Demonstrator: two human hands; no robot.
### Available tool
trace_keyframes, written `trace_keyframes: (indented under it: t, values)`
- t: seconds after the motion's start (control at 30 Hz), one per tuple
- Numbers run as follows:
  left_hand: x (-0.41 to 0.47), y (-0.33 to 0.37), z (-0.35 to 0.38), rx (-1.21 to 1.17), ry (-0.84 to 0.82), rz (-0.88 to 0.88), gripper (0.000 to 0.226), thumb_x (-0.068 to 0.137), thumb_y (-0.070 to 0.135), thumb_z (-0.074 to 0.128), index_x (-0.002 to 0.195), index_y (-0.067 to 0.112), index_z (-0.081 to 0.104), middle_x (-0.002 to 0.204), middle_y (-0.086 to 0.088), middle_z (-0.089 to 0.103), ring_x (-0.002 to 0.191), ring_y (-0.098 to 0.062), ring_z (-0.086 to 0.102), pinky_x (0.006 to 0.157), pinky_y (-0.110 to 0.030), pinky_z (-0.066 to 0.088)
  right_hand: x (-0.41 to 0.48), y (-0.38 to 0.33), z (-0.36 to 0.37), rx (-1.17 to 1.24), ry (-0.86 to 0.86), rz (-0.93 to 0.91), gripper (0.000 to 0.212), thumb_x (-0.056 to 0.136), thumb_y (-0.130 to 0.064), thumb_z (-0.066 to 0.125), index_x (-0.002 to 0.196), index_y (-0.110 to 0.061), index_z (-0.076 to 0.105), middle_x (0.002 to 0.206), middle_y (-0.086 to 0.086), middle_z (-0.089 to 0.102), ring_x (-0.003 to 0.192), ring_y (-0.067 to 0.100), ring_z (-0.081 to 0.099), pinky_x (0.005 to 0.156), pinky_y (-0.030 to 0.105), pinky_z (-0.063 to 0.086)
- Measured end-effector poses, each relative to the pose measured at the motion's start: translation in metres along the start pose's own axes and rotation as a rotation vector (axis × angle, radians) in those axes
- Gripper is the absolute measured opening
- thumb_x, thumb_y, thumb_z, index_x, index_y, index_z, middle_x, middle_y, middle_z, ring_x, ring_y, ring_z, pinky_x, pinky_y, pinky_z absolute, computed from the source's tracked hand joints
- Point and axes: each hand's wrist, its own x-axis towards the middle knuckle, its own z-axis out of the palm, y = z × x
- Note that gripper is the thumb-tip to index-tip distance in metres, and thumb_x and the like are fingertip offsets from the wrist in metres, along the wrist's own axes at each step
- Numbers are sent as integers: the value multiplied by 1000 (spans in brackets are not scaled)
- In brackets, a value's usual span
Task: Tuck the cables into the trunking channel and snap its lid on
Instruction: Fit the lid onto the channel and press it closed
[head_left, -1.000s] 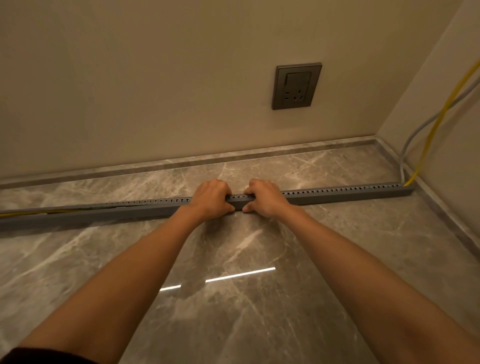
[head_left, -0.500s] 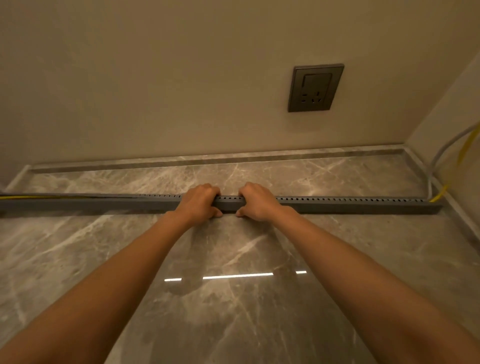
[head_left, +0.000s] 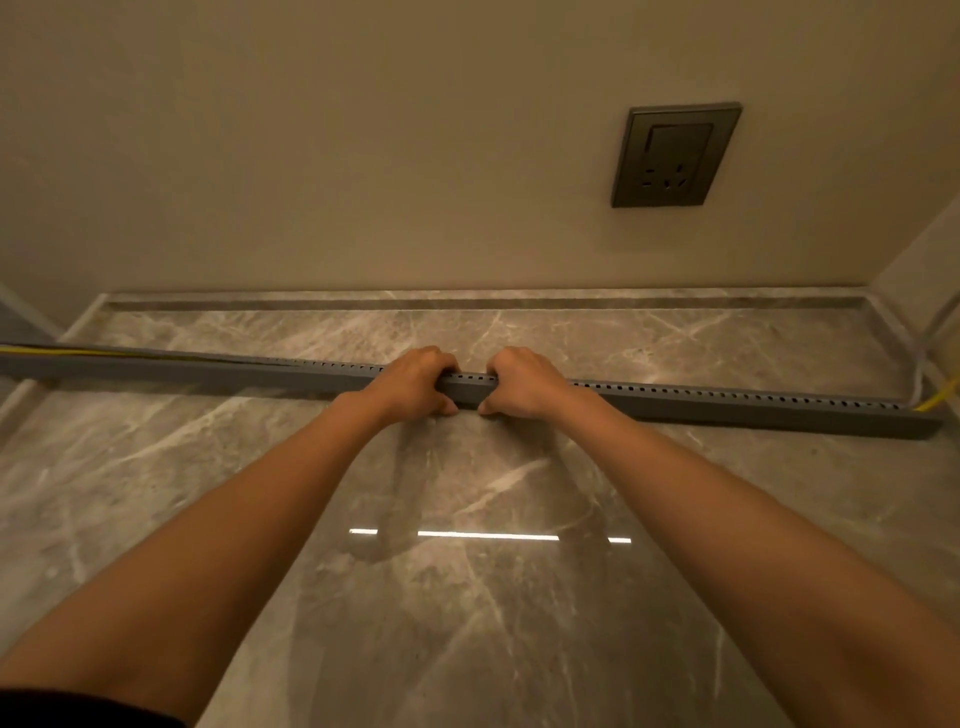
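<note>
- Your left hand (head_left: 415, 382) and right hand (head_left: 524, 382) sit side by side at the centre of the frame. Each grip is clamped on the trunking channel (head_left: 727, 413), fingers curled over its top and thumbs braced against the near wall. I judge that this pinch squeezes lid and wall together so the catch bites.
- Keeping your hands this close puts the whole press on one short stretch, which suits a snap-fit.
- The trunking channel lies flat on the floor (head_left: 467, 597). It runs from the left edge of the frame to the right edge, apart from the back wall, so your fingers have room behind it.
- The lid (head_left: 675, 388), the strip with the row of small holes, looks seated flush to the right of your hands.
- Toward the left edge the yellow cable (head_left: 62, 352) shows along the top, and the lid there seems to sit proud. That stretch is probably not yet snapped.
- At the right edge the yellow cable leaves the channel end, with a pale cable (head_left: 918, 371) beside it.
- Your next presses likely belong leftward. Take care not to trap the yellow cable under the lid's lip.
</note>
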Motion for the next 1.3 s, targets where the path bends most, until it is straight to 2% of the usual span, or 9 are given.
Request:
trace_keyframes:
  t: [0.13,0.27,0.33,0.53,0.7,0.83,0.93,1.17,1.3]
  values:
    - [-9,-26,-12,-20,-12,-53,40,82,19,70,119,7,59,118,-15,60,107,-28,54,89,-34,44,5,-15,5,47,0,-13,39,80,-31,70,106,-3,65,91,10,58,88,26,58,69,31,40]
    - [-13,-52,-23,-24,-21,-84,36,83,20,70,115,6,62,114,-14,64,105,-28,56,84,-33,42,17,-34,17,88,30,-32,35,84,-31,66,104,-3,65,106,16,64,97,31,60,69,30,37]
    - [-14,-57,-22,-20,-3,-55,34,83,20,70,113,7,62,112,-14,64,103,-28,57,82,-33,43,22,-46,23,97,36,-46,33,86,-28,64,106,-2,64,109,16,60,96,30,58,70,31,37]
    - [-12,-69,-15,51,78,74,31,83,26,68,109,9,62,108,-12,65,97,-27,58,79,-35,44,26,-60,29,71,93,-42,27,83,-23,68,103,-5,67,90,4,48,83,21,48,70,30,34]
    - [-7,-75,-12,138,109,167,33,85,31,64,110,9,64,108,-12,65,97,-28,58,77,-34,43,27,-67,33,8,151,5,26,84,-23,67,103,-6,67,107,13,58,99,29,55,73,30,34]
    - [-5,-78,-15,131,101,200,34,84,33,64,108,9,65,106,-12,66,95,-27,59,72,-34,40,26,-72,30,2,146,55,26,83,-22,68,104,-6,68,103,13,59,100,29,57,73,29,35]
    - [-7,-85,-19,38,60,215,36,82,33,68,110,9,66,107,-13,67,96,-28,60,78,-37,46,25,-77,27,10,117,113,27,83,-20,68,106,-7,67,106,14,64,100,29,59,72,29,37]
    - [-21,-139,-40,-70,-6,80,41,81,31,71,115,10,66,111,-12,68,101,-27,61,86,-39,50,36,-106,36,23,99,155,34,79,-27,72,106,-6,67,107,15,67,100,30,61,71,29,38]
    - [-25,-152,-40,-58,9,64,36,81,31,70,111,10,66,109,-13,68,99,-28,61,83,-40,49,48,-130,46,51,74,96,34,83,-27,68,111,-8,65,111,14,65,103,30,60,80,34,44]
